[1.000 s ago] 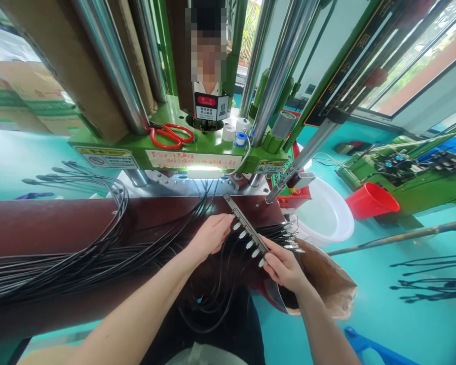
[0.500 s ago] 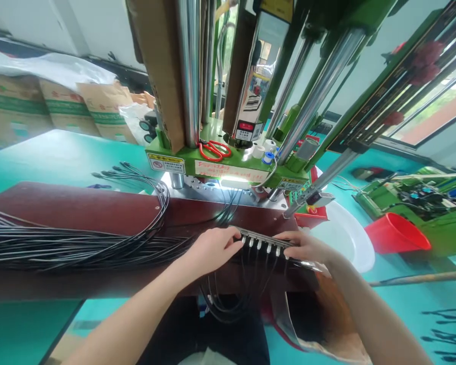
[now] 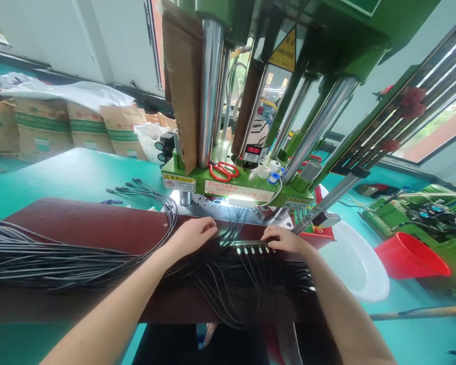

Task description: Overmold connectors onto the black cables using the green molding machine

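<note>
Brown bench (image 3: 83,228), hands (image 3: 192,235) at connector strip (image 3: 251,247)

Connector bar (image 3: 251,247) lay across the bench top (image 3: 99,223) just before the press (image 3: 209,91), with the left hand (image 3: 192,235) near its left end and the right hand (image 3: 285,239) on its right end. Cable bundle (image 3: 41,253) ran along the bench from far left to the bar; scissors (image 3: 223,171) and tape rolls (image 3: 274,166) sat on the press ledge behind. Basin (image 3: 357,258) stood right of the bench, bucket (image 3: 406,256) further right, cartons (image 3: 79,129) behind at left.

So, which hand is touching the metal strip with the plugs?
The right hand, which lies on the right end of the metal strip. The left hand rests on the black cables, apart from it.
</note>
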### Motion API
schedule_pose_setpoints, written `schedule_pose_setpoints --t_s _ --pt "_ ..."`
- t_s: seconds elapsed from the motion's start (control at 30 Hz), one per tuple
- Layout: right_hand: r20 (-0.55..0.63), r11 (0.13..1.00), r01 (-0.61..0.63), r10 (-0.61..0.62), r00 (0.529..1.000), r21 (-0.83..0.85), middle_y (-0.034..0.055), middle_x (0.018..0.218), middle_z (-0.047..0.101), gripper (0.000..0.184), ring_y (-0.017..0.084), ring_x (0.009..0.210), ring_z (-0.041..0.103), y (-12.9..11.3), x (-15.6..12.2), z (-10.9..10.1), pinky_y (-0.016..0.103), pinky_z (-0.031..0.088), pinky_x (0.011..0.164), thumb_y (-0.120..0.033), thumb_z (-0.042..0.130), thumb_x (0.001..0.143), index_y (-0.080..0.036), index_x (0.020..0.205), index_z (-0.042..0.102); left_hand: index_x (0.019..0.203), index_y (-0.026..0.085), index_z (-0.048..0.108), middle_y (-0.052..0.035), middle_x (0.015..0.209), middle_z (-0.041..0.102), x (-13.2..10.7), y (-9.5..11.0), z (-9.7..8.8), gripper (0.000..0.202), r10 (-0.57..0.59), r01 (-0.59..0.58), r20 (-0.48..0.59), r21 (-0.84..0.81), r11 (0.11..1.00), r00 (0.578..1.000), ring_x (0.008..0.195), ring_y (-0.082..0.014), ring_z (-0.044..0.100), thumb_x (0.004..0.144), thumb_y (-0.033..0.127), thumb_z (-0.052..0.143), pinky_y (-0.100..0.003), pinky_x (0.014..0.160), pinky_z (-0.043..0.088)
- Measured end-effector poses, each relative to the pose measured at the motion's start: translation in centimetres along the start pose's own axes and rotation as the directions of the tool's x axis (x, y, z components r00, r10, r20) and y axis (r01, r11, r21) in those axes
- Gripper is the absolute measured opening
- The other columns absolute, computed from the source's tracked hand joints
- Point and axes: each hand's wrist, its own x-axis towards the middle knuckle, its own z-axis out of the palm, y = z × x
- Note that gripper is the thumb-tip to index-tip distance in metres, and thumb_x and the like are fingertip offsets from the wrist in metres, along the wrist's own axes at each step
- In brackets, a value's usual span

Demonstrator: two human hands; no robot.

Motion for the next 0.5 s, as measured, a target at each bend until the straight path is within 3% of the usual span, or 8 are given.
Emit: schedule_pose_setpoints --t_s 0.13,0.2,0.33,0.5 --pt "-0.109 0.984 -0.168 0.174 0.979 0.057 0.0053 0.09 0.068 0.022 0.019 0.084 0.062 -0.3 0.2 0.8 0.031 0.047 0.078 -0.025 0.052 0.076 -0.018 0.089 0.069 0.086 0.02 0.06 -0.0025 0.075 0.063 3.0 -1.0 0.8 0.025 -0.016 0.003 0.101 0.127 0.992 0.995 0.07 -0.0178 0.056 0.078 0.036 0.042 -0.026 0.061 0.036" --pt "-0.182 0.973 -0.22 0.229 0.956 0.066 0.0053 0.09 0.069 0.022 0.019 0.084 0.062 -0.4 0.2 1.2 0.031 0.047 0.078 -0.025 0.051 0.077 -0.018 0.088 0.069 0.085 0.02 0.059 -0.0033 0.075 0.062 4.1 -1.5 1.6 0.024 -0.049 0.029 0.098 0.195 0.98 0.994 0.073 -0.0188 0.056 0.079 0.035 0.041 -0.027 0.061 0.036" --pt "-0.286 0.976 -0.216 0.218 0.933 0.038 0.0041 0.093 0.069 0.023 0.019 0.088 0.062 -0.2 0.0 2.0 0.032 0.046 0.082 -0.023 0.049 0.079 -0.02 0.087 0.069 0.089 0.019 0.058 -0.0059 0.085 0.063 4.4 -2.4 3.1 0.026 -0.026 0.009 0.052 0.294 0.956 0.998 0.084 -0.0213 0.055 0.081 0.035 0.039 -0.03 0.07 0.038" --pt "-0.337 0.981 -0.193 0.173 0.926 -0.026 0.0037 0.093 0.069 0.023 0.018 0.09 0.061 0.1 -0.1 2.5 0.032 0.044 0.085 -0.022 0.048 0.08 -0.021 0.088 0.069 0.096 0.019 0.057 -0.0062 0.09 0.062 3.1 -2.4 3.6 0.027 0.042 -0.066 0.089 0.296 0.953 0.995 0.088 -0.0212 0.053 0.082 0.033 0.039 -0.031 0.077 0.039"
